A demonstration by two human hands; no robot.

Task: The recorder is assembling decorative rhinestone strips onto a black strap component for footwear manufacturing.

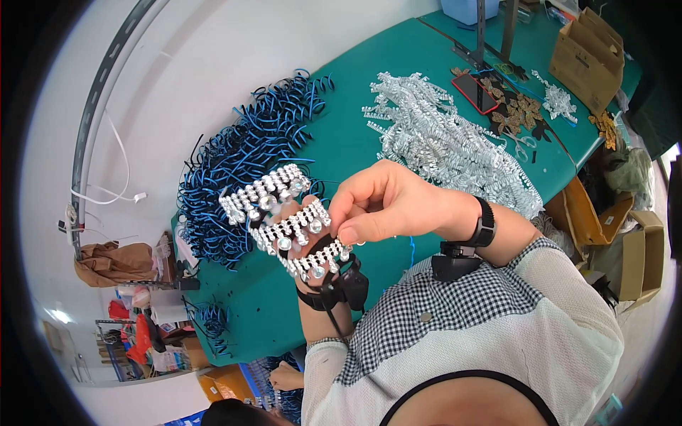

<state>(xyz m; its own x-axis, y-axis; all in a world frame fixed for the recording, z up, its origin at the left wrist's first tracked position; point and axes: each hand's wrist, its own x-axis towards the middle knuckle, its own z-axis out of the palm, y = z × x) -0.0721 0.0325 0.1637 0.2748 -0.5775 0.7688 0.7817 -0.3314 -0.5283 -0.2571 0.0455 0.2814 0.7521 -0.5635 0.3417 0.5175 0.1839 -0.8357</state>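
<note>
A silver rhinestone trim (288, 231), with rows of small stones and larger round drops, loops in several bands around my left hand (304, 247). The bands hide much of that hand, and its fingers show only in part between them. My right hand (387, 202) reaches across from the right, its thumb and index finger pinched on the trim near the lower bands. Behind my hands, a big heap of black-and-blue curled strips (238, 170) lies on the green table (348, 149). To the right is a heap of silver-white trim strips (447, 135).
Farther right lie a red-edged phone (474, 94), scissors (522, 144), brown-gold appliques (522, 110) and a cardboard box (586, 60). A metal post (481, 35) rises at the back. At the lower left, another person's hand (286, 376) is near more curled strips.
</note>
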